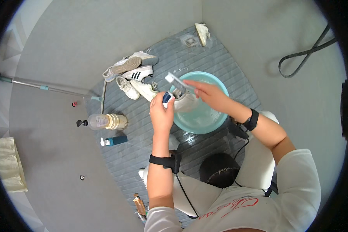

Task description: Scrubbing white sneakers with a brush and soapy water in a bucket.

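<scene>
My left hand (162, 111) is closed round the dark blue heel end of a white sneaker (186, 103). The shoe is held over the left part of a light teal basin (202, 132), which contains cloudy water. In my right hand (209, 95) is a pale brush (176, 82), gripped by its handle. The brush head points up and left, just above the shoe opening. Whether the bristles touch the shoe I cannot tell.
Several white shoes (140, 73) lie in a cluster left of the basin, and one white shoe (202, 34) rests at the far corner. Pump bottles (98, 121) (118, 140) stand at the left. A long pole (58, 90) leans there; a grey hose (297, 58) hangs right.
</scene>
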A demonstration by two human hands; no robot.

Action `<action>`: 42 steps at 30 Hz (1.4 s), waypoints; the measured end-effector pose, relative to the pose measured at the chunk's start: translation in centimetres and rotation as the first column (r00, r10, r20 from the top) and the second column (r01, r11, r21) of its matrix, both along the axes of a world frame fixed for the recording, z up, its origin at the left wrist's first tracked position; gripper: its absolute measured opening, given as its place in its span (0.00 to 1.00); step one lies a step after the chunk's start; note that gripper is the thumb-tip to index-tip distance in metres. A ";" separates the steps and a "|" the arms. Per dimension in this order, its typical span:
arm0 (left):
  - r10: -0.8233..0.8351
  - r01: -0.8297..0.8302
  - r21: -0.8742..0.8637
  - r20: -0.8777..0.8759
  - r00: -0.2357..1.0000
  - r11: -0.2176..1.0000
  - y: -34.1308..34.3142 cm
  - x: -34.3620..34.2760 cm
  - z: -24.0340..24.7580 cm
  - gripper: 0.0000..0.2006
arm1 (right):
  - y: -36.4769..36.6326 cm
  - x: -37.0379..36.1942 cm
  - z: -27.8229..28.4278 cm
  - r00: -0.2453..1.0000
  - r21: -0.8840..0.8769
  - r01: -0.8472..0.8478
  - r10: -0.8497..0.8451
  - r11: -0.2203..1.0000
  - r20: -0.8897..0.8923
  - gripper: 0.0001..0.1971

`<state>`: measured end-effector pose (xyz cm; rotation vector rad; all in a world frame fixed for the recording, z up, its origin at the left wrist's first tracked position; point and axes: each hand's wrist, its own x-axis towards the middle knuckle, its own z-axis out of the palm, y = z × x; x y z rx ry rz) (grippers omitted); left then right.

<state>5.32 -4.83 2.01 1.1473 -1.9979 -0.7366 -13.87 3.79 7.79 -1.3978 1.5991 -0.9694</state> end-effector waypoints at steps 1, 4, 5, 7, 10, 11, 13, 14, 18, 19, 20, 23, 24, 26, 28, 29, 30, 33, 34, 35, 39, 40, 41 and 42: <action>-0.001 0.001 0.028 -0.020 1.000 1.000 -0.1 -0.7 0.1 0.15 | 0.2 -0.2 -1.1 1.000 -0.002 0.000 0.000 1.000 0.002 0.22; -0.031 0.031 0.029 0.002 1.000 0.999 0.0 -2.1 0.4 0.14 | 0.3 -0.6 -3.1 0.994 -0.308 -0.058 0.027 0.950 -0.104 0.22; -0.031 0.030 0.040 0.018 0.999 0.999 0.0 -2.5 0.5 0.14 | 0.3 -1.3 -3.0 0.999 -0.166 -0.037 0.041 0.985 0.016 0.22; -0.122 0.128 -0.047 0.116 0.986 0.991 -0.2 -3.9 1.1 0.13 | -0.4 -2.7 -1.4 0.989 -0.026 -0.041 0.044 0.999 0.141 0.23; -0.230 0.247 -0.086 0.173 0.958 0.965 0.3 -5.7 0.6 0.13 | -0.9 -4.2 -1.9 0.977 0.335 -0.057 -0.017 0.940 0.214 0.24; -0.264 0.285 -0.113 0.174 0.949 0.952 0.5 -6.4 0.5 0.13 | -1.0 -4.5 -3.2 0.983 0.181 -0.021 -0.013 0.983 0.186 0.25; -0.258 0.264 -0.051 0.107 0.960 0.963 0.9 -7.1 -0.3 0.13 | -1.1 -3.9 -5.5 0.987 0.029 0.020 -0.024 0.999 0.158 0.25; -0.230 0.230 0.003 0.037 0.973 0.973 0.9 -7.5 -0.5 0.13 | -1.4 -3.8 -6.4 0.992 -0.116 0.063 -0.050 0.991 0.114 0.25; -0.110 0.102 0.136 0.059 0.992 0.986 0.4 -8.8 -0.6 0.13 | -1.7 -4.7 -6.3 0.999 -0.154 0.045 -0.046 0.987 -0.002 0.27; -0.115 0.105 0.137 0.064 0.991 0.985 0.4 -9.0 -0.9 0.13 | -1.7 -4.9 -6.4 0.999 -0.153 0.050 -0.050 0.987 0.003 0.27; -0.146 0.142 0.040 0.138 0.980 0.989 0.3 -9.1 -1.3 0.13 | -1.7 -5.2 -6.6 0.996 -0.136 0.023 -0.034 0.990 -0.080 0.27; -0.185 0.193 -0.014 0.232 0.955 0.981 0.8 -9.4 -1.8 0.13 | -1.5 -5.6 -6.2 0.985 -0.048 -0.007 -0.001 0.999 -0.170 0.27; -0.201 0.201 0.025 0.247 0.948 0.979 1.1 -9.3 -1.8 0.13 | -1.4 -5.6 -5.9 0.984 0.021 -0.010 0.013 1.000 -0.178 0.27; -0.205 0.198 0.054 0.203 0.957 0.979 1.5 -9.1 -1.8 0.12 | -1.5 -5.5 -5.7 0.992 0.004 -0.006 0.007 1.000 -0.125 0.27; -0.208 0.197 0.082 0.158 0.965 0.977 1.5 -9.0 -1.6 0.12 | -1.7 -5.3 -5.7 0.997 -0.014 -0.002 0.001 1.000 -0.074 0.27; -0.203 0.200 0.031 0.177 0.963 0.979 1.4 -8.9 -1.4 0.12 | -1.8 -5.2 -5.9 0.999 0.005 0.022 -0.023 1.000 0.036 0.26; -0.192 0.199 -0.018 0.195 0.962 0.980 1.3 -8.9 -1.2 0.11 | -1.9 -5.2 -6.0 0.988 0.027 0.040 -0.043 0.999 0.145 0.25; -0.119 0.109 0.058 0.209 0.971 0.992 0.2 -8.8 -0.9 0.12 | -1.5 -4.6 -6.8 0.998 -0.051 0.022 -0.019 0.998 0.061 0.26; -0.110 0.101 0.056 0.213 0.971 0.993 0.2 -8.7 -0.9 0.12 | -1.5 -4.7 -6.8 0.998 -0.054 0.015 -0.011 0.998 0.065 0.26; -0.130 0.139 -0.017 0.264 0.956 0.990 0.5 -8.8 -0.9 0.12 | -1.6 -5.0 -6.6 0.995 0.013 0.019 -0.021 1.000 0.098 0.26; -0.160 0.165 0.002 0.271 0.949 0.986 1.3 -8.7 -1.6 0.14 | -2.4 -5.5 -4.5 0.986 0.197 0.002 -0.034 0.980 0.161 0.26; -0.167 0.160 0.047 0.244 0.955 0.986 1.3 -8.8 -1.7 0.14 | -2.2 -5.3 -4.9 0.986 0.195 -0.002 -0.031 0.981 0.162 0.26; -0.135 0.106 0.132 0.237 0.962 0.986 0.8 -8.6 -1.6 0.14 | -2.0 -4.8 -5.7 0.996 0.090 0.007 -0.016 0.996 0.092 0.26; -0.137 0.107 0.136 0.241 0.961 0.985 0.6 -8.7 -1.6 0.14 | -1.8 -4.4 -6.0 1.000 -0.011 0.012 -0.012 1.000 0.023 0.25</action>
